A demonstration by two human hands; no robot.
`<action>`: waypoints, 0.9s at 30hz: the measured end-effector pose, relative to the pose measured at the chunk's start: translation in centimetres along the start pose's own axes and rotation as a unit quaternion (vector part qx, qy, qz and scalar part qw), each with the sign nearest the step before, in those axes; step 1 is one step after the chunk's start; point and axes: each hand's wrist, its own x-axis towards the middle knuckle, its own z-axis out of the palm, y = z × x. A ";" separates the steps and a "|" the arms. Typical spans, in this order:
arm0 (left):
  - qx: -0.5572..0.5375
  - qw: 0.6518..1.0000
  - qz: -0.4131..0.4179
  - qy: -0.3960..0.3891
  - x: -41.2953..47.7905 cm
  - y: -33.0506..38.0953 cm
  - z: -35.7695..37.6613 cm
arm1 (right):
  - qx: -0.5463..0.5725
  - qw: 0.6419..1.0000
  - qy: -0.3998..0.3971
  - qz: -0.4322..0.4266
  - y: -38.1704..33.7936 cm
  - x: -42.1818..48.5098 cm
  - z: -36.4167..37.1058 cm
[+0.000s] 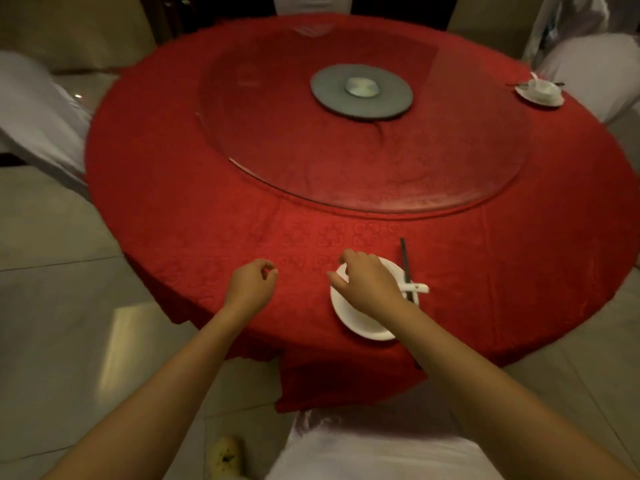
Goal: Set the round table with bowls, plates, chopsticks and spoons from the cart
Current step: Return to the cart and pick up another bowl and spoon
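Note:
A white plate (360, 322) lies on the near edge of the round table (194, 216), which wears a red cloth. My right hand (369, 285) hovers over the plate's middle with fingers curved down and thumb out to the left; whatever is under it is hidden. A white spoon (417, 288) pokes out past my hand at the plate's right rim. Dark chopsticks (405, 261) lie just right of the plate, pointing away from me. My left hand (251, 284) hangs above the cloth left of the plate, fingers loosely curled, holding nothing.
A glass turntable (277, 140) with a grey hub (332, 98) fills the table's middle. A second setting, a plate with a bowl (540, 91) and a spoon, sits at the far right edge. White-covered chairs stand left (38, 116), right (595, 71) and right below me (374, 455).

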 end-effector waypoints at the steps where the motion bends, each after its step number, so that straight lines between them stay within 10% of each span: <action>1: 0.033 0.999 0.017 0.010 0.0 -0.8 -1.5 | -0.022 1.000 -0.007 -0.014 -1.6 0.9 0.5; 27: 0.090 0.955 -0.268 0.091 -5.6 -45.9 -42.9 | -0.082 0.907 -0.296 -0.287 -59.9 13.1 22.7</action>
